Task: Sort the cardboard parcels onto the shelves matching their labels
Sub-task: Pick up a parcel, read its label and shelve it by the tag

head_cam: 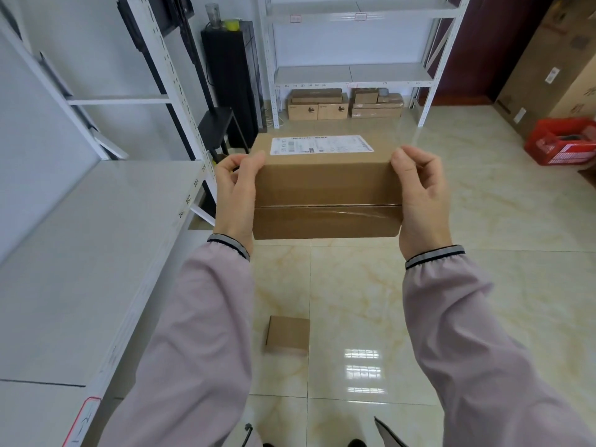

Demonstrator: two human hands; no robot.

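Observation:
I hold a brown cardboard parcel (pixel 325 188) in the air in front of me, taped along its near face, with a white shipping label (pixel 321 144) on its top. My left hand (pixel 237 196) grips its left end and my right hand (pixel 419 195) grips its right end. A small flat cardboard parcel (pixel 287 334) lies on the tiled floor below. Several more parcels (pixel 345 104) are stacked on the floor level of the far white shelf rack (pixel 351 74). A second white shelf (pixel 96 253) with numbered edge tags runs along my left.
A black cabinet (pixel 232 79) and a black stool (pixel 219 124) stand in the corner between the racks. A red crate (pixel 562 141) and tall cardboard cartons (pixel 548 69) sit at the right. Glossy tile floor lies open ahead.

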